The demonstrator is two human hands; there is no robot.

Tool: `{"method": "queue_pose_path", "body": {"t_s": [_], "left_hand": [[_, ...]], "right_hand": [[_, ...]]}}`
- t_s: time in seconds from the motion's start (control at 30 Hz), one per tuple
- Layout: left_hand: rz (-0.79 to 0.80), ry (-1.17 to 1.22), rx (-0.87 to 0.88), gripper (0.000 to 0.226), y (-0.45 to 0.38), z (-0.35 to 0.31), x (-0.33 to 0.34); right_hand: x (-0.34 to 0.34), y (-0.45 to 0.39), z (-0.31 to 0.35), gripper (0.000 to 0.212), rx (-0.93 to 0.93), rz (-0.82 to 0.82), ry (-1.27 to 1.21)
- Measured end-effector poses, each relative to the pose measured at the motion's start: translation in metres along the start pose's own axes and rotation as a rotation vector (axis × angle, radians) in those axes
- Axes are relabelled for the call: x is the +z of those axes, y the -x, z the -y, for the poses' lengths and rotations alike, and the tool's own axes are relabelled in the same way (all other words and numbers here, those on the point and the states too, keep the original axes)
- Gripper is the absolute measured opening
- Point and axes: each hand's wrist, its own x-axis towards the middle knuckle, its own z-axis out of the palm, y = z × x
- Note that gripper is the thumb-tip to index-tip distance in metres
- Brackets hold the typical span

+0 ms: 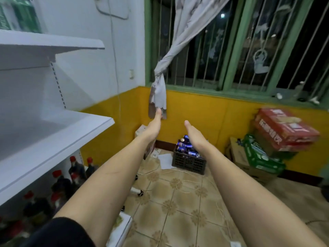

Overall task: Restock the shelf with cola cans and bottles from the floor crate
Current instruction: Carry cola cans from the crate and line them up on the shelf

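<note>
Tiled floor by the yellow wall carries the crate (188,162) of cola cans (185,148), well apart from the bare shelf (53,139). Both my left hand (154,126) and right hand (193,133) reach out straight-fingered, holding nothing. Risk: loose cords (178,172) underfoot could trip me.

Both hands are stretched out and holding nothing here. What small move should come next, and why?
Probably step toward the black crate on the floor and lower both hands to its blue cans. The left hand and right hand are open and empty, the crate lies well ahead of them by the yellow wall, and the white shelf at left has bare space.
</note>
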Motion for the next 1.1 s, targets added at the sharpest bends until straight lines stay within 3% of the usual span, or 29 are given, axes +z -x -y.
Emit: {"method": "queue_pose_path", "body": {"t_s": [0.37,0.67,0.87,1.1], "left_hand": [[0.244,-0.052,0.042,0.078,-0.178,0.0,0.053],[0.351,-0.062,-0.131,0.079,-0.295,0.034,0.117],[0.37,-0.029,-0.191,0.071,-0.377,0.06,0.179],[0.29,0.046,-0.216,0.07,-0.474,0.094,0.243]], "right_hand": [[-0.036,-0.151,-0.037,0.067,0.139,-0.189,-0.023],[-0.046,-0.275,-0.118,0.075,0.289,-0.189,-0.126],[-0.067,-0.365,-0.183,0.064,0.353,-0.169,-0.19],[-0.082,-0.456,-0.243,0.056,0.372,-0.099,-0.206]]}}
